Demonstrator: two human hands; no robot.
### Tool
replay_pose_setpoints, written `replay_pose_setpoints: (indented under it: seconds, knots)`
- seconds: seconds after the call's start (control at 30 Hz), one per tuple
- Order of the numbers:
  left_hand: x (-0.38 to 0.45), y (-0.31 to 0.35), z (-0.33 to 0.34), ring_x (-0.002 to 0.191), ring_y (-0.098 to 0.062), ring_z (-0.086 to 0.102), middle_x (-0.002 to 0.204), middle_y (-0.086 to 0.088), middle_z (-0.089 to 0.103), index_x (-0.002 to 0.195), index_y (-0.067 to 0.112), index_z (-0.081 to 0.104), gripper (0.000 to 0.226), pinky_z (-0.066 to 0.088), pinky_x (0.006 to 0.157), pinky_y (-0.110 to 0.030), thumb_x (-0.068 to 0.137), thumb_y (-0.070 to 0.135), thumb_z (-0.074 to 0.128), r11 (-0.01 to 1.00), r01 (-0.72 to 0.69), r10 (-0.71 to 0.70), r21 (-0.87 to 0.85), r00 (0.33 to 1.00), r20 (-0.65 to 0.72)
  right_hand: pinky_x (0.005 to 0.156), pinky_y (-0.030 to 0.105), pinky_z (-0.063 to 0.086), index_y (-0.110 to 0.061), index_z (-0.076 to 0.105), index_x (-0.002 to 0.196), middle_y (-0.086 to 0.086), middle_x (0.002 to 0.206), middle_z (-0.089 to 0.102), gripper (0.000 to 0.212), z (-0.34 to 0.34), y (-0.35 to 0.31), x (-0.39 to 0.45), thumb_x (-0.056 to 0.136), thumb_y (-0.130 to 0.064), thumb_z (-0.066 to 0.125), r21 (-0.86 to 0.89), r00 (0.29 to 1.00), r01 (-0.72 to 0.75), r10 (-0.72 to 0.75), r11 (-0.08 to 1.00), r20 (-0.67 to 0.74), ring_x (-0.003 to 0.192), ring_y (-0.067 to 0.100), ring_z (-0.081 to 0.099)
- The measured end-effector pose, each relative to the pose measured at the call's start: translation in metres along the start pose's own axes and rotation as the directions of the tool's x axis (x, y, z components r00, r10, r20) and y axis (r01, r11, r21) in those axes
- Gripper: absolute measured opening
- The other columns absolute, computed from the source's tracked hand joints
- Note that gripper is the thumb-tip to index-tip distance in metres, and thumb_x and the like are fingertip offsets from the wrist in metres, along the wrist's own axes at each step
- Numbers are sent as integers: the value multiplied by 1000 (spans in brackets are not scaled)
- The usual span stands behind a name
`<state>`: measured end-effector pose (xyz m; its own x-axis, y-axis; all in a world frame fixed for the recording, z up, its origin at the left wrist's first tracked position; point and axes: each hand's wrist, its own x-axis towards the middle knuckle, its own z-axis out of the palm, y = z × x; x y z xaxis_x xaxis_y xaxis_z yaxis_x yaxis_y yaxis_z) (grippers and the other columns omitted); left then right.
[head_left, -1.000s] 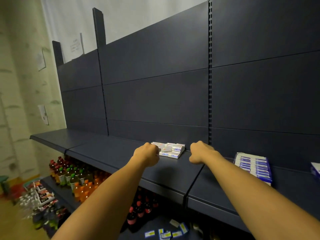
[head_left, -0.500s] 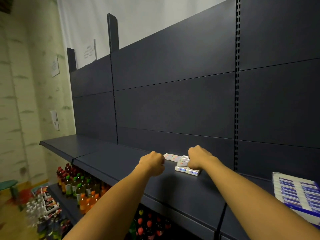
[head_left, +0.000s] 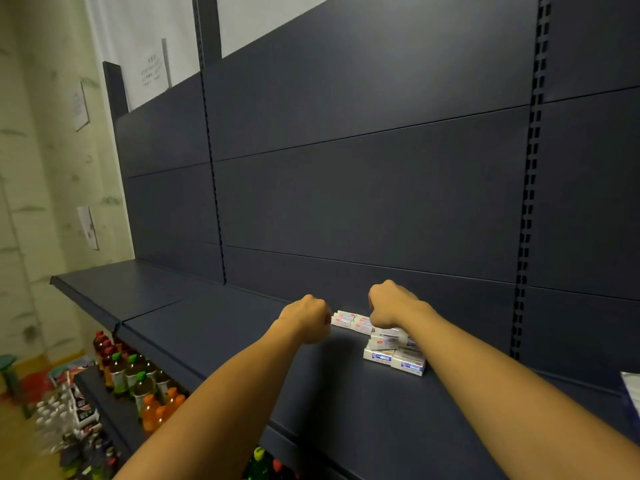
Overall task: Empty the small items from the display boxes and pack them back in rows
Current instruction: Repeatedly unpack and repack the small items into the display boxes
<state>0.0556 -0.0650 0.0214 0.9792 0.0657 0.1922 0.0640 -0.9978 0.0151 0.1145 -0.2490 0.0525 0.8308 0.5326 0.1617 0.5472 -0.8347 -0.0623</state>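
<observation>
— Where are the small boxes (head_left: 384,336)?
— Heaped on the shelf (head_left: 221,327). My right hand (head_left: 389,303) curls onto them; my left hand (head_left: 306,318) is fisted beside; grasp unclear.
— Next?
— Probably lining them into rows.

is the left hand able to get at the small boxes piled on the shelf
Probably yes: the left hand is right beside the pile of small boxes on the shelf, nothing lies between them, though the right hand covers part of it.
</observation>
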Motion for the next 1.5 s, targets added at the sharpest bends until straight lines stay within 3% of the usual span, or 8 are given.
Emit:
replay_pose_setpoints:
  seconds: [0.23,0.5,0.6,0.77,0.87,1.03,1.2,1.5]
  knots:
    - [34,-20,19,96,-25,66,114,-7,69,119,14,70,27,59,86,-40,95,18,58,998,-54,54,-12,998,10,56,28,48,-10,67,102,9,94,65,19,22,-1,25,84,-13,63,-24,999,-29,30,999,25,69,20,58]
    - [72,-42,43,102,-23,63,121,-4,63,122,17,67,30,57,86,-39,93,19,59,980,-190,186,-51,980,-73,72,36,57,-9,66,105,10,100,66,24,43,-17,45,82,-10,60,-70,992,-126,126,990,-11,85,27,66]
    - [83,-48,51,100,-22,61,117,-2,61,119,19,66,28,55,78,-35,93,22,58,960,-280,274,-26,953,-132,70,32,48,-10,66,106,9,105,66,23,50,-28,49,84,-13,58,-107,985,-163,156,981,-69,93,29,64]
    - [95,-57,67,103,-22,56,111,0,59,114,17,64,24,49,72,-34,93,23,53,906,-422,416,32,874,-250,93,33,42,-15,65,113,5,114,65,28,70,-41,56,87,-17,56,-215,964,-232,194,949,-183,106,27,60]
    - [96,-60,87,98,-22,53,106,-1,58,104,13,62,22,36,69,-29,96,23,44,871,-483,487,92,820,-301,94,35,38,-16,62,114,5,116,62,26,86,-47,59,90,-21,55,-318,955,-253,183,914,-233,109,26,57]
    - [107,-65,105,97,-19,51,105,1,58,108,14,63,25,37,72,-26,96,23,43,848,-530,490,-4,787,-374,96,35,35,-16,61,114,4,116,61,25,102,-45,67,90,-20,55,-410,951,-280,195,868,-239,108,25,56]
    - [115,-67,105,103,-21,53,109,0,58,113,13,65,26,50,79,-36,95,20,48,837,-539,476,-89,800,-365,94,34,35,-17,64,107,3,111,61,20,105,-41,69,89,-16,55,-459,955,-281,196,843,-224,103,25,57]
    - [118,-73,100,92,-23,57,100,1,58,97,15,64,12,45,66,-32,88,15,57,828,-512,431,-227,841,-328,91,33,35,-17,58,103,3,106,65,18,110,-44,69,85,-14,56,-433,953,-286,206,855,-222,98,25,58]
